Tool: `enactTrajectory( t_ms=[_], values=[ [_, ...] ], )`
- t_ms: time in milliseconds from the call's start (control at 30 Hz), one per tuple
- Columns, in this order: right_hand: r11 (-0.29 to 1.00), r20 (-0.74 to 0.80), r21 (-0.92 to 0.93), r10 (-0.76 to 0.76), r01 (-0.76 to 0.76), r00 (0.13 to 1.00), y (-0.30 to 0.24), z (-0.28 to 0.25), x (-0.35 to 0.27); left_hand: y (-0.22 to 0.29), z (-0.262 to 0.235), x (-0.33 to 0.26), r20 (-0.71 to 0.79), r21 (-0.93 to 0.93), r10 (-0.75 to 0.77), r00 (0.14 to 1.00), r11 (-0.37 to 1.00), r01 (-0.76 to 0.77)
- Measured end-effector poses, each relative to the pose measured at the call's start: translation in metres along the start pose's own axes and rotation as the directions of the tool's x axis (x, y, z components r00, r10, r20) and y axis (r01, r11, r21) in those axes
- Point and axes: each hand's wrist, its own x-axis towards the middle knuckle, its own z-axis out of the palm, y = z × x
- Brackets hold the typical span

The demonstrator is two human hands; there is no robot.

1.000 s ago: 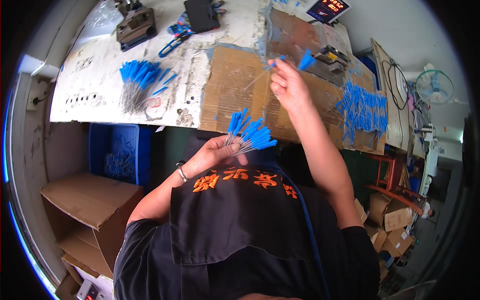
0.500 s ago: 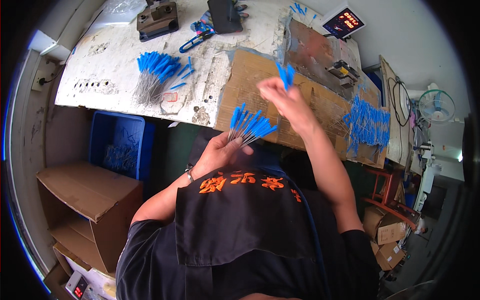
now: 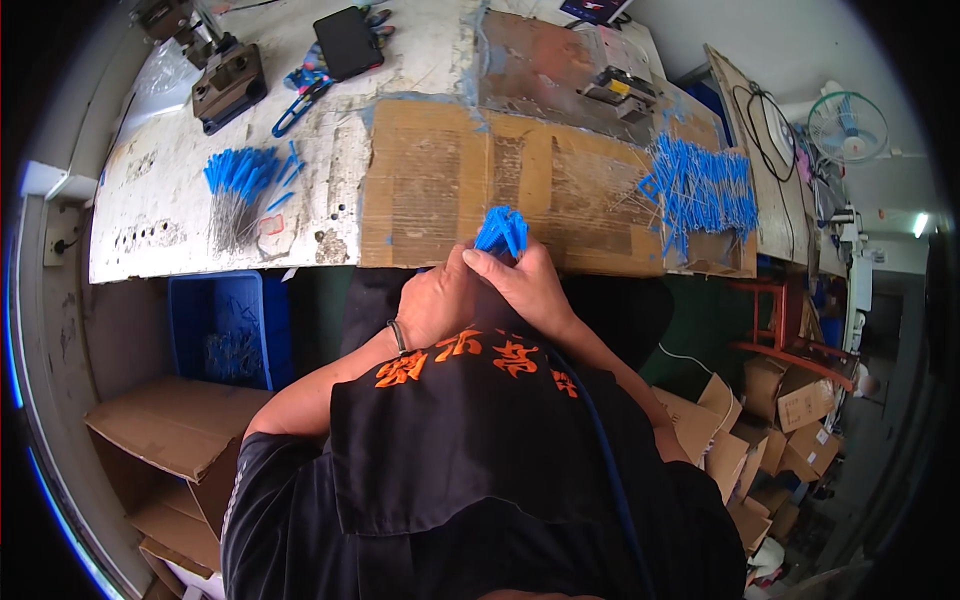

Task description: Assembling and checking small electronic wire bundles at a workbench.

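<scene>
A bunch of small blue wire brushes (image 3: 502, 232) is gathered between my two hands at the near edge of the table, blue heads pointing away from me. My left hand (image 3: 437, 302) is closed round the lower part, where the wire stems are hidden by the fingers. My right hand (image 3: 530, 288) closes on the same bunch from the other side, its thumb lying along the near side. To the left, a fanned bundle of blue wire brushes (image 3: 240, 180) lies with its stems toward me. A wide pile of more brushes (image 3: 705, 190) lies at the right.
Flattened cardboard (image 3: 430, 190) covers the middle of the worn white table. Farther back are scissors (image 3: 298, 110), a dark phone-like slab (image 3: 348, 44) and a metal fixture (image 3: 228, 85). A blue bin (image 3: 275, 330) and a cardboard box (image 3: 175, 425) stand at lower left; cartons (image 3: 790, 400) lie at right.
My right hand, raised over the cardboard with a few brushes, has come down to meet my left. The fanned brushes are now a tighter bunch. The view has shifted to the right.
</scene>
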Motion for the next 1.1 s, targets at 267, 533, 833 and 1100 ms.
enactTrajectory(
  t_ms=[267, 533, 833, 1100],
  values=[
    [0.88, 0.077, 0.413, 0.223, -0.234, 0.972, 0.009, -0.011, -0.005, 0.015, 0.002, -0.002, -0.01, 0.145, 0.068, 0.998, 0.987, -0.066],
    [0.795, -0.091, 0.606, 0.075, -0.004, 0.993, 0.011, -0.001, -0.004, 0.019, 0.005, 0.006, -0.104, 0.261, 0.146, 0.984, 0.959, -0.115],
    [0.858, 0.068, 0.497, 0.113, -0.131, 0.991, 0.007, -0.022, -0.004, -0.002, 0.014, 0.007, 0.21, -0.864, -0.033, 0.977, 0.461, 0.201],
    [0.87, 0.228, 0.429, 0.156, -0.243, 0.961, 0.002, -0.033, -0.002, -0.003, 0.004, 0.008, 0.522, -0.841, -0.067, 0.85, 0.127, 0.527]
  ],
)
